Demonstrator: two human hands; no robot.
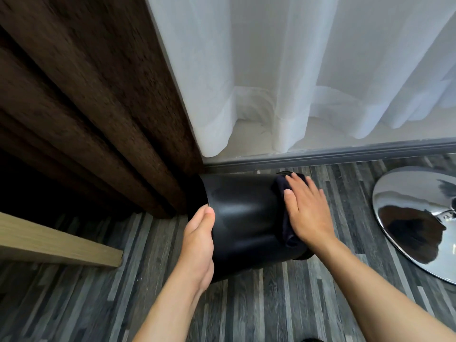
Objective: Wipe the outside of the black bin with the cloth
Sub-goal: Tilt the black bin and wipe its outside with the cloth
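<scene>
– Where does the head view look from?
– From above, close in, facing forward and steeply down at the striped floor (271, 304), both forearms reaching in from the bottom edge.
– And further out?
– Curtains (283, 70) fill the top. It is the only view, so nothing is shared.

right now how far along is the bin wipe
Under way. The black bin is already tipped on its side, the left hand gripping its rim. In hand: the right hand presses the dark cloth flat on the wall near the base. Left: the glossy wall toward the rim and the hidden underside; how clean it is cannot be judged.
</scene>
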